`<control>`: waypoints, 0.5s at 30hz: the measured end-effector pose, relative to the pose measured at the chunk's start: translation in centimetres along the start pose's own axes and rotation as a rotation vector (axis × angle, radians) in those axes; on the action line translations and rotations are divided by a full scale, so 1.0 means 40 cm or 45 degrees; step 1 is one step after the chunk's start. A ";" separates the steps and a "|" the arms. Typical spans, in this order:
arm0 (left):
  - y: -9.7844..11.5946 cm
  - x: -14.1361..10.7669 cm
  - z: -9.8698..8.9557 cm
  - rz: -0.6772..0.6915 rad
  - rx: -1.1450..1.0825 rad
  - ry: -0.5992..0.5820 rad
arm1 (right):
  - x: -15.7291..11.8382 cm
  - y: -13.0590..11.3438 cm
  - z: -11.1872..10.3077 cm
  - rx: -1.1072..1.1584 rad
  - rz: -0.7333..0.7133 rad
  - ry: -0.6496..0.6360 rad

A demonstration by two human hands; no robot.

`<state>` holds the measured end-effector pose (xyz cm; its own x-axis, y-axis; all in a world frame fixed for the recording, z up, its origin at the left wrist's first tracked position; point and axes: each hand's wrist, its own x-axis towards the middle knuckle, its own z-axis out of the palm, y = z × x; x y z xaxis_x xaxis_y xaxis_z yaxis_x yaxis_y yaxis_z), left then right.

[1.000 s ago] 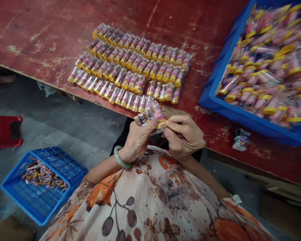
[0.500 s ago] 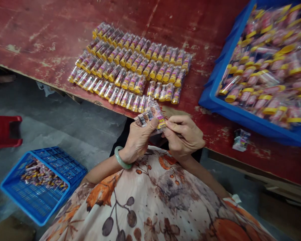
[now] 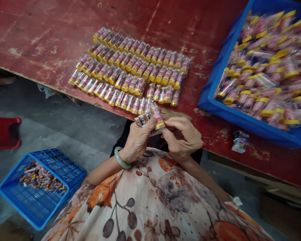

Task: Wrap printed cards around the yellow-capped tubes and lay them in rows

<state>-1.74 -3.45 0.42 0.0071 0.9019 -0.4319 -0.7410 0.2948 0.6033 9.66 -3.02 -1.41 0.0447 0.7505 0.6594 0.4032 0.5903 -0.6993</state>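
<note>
Where the hands (image 3: 137,139) meet | yellow-capped plastic tube (image 3: 157,117) | held between them

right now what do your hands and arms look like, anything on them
The left hand and right hand are bare, with no gloves, and no rings show. A smooth, pale green bangle, possibly jade, circles the left wrist. The left forearm and right forearm are bare down to a cream garment printed with orange leaves and dark fruit.
</note>
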 end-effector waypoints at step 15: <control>0.008 0.034 -0.047 -0.053 0.315 -0.210 | 0.081 0.041 -0.006 0.344 0.745 -0.270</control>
<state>-3.23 -2.70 -1.22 0.1580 0.9205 -0.3575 -0.5518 0.3825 0.7411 10.68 0.30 -0.35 -0.0052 0.9947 0.1024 0.1236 0.1023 -0.9870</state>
